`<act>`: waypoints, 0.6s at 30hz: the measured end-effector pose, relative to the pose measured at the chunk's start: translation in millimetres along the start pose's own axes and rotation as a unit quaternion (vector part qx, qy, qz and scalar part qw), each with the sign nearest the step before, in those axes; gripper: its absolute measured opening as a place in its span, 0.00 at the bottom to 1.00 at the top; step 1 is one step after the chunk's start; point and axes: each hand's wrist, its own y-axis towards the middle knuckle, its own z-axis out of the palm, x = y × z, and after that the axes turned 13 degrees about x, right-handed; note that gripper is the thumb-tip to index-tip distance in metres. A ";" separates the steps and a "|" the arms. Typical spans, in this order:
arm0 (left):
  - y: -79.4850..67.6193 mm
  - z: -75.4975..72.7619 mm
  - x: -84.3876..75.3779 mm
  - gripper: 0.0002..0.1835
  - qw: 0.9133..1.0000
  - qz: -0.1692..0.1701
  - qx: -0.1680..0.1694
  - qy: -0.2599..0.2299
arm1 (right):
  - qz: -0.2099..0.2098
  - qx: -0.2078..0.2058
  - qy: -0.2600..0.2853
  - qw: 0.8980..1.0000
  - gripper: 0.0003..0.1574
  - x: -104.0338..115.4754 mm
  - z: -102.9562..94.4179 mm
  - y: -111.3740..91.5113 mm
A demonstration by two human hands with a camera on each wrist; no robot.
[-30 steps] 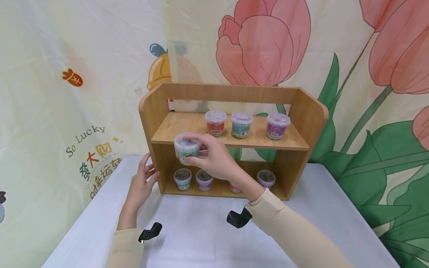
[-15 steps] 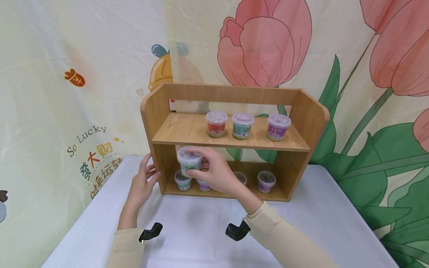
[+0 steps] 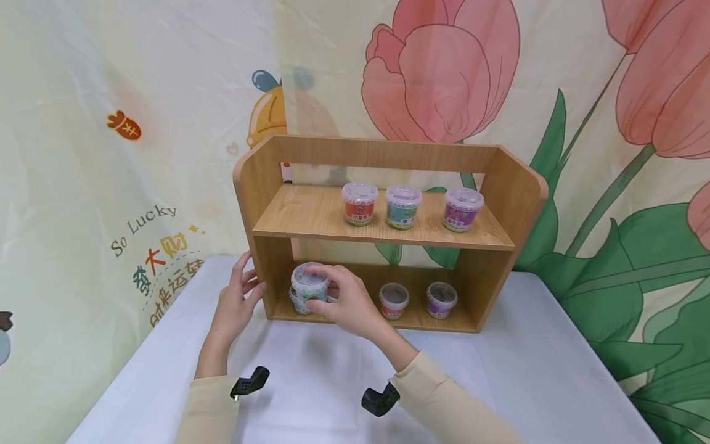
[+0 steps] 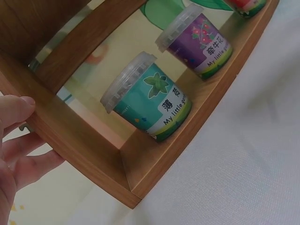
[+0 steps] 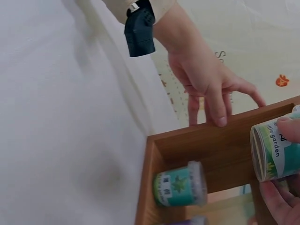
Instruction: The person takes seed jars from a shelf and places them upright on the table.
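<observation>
My right hand (image 3: 350,306) holds a lidded clear plastic cup (image 3: 308,283) with a teal label between thumb and fingers. In the head view it is in front of the lower shelf's left end, overlapping a teal cup (image 4: 151,101) standing there. The right wrist view shows the held cup (image 5: 275,147) apart from that lower cup (image 5: 179,185). My left hand (image 3: 235,308) rests against the left side panel of the wooden shelf (image 3: 383,242), its fingers spread along the panel. A purple cup (image 4: 201,44) beside the lower teal cup is hidden behind my right hand in the head view.
On the upper shelf stand a red cup (image 3: 359,203), a teal cup (image 3: 403,207) and a purple cup (image 3: 463,209). Below, towards the right, are a red cup (image 3: 394,301) and a purple cup (image 3: 441,300). A white cloth (image 3: 310,382) covers the table.
My right hand has lowered the teal cup from the upper shelf's front edge to the front of the lower shelf. The left hand has stayed at the side panel.
</observation>
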 end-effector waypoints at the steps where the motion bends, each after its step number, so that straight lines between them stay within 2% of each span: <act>1: 0.1 -0.1 -0.1 0.50 1.000 0.001 -0.001 0.000 | 0.002 -0.003 0.002 1.000 0.36 -2.5 3.0 0.1; 18: -2.4 0.7 0.9 0.49 1.000 0.024 -0.018 0.004 | 0.026 -0.014 -0.013 0.999 0.37 -44.5 53.3 3.8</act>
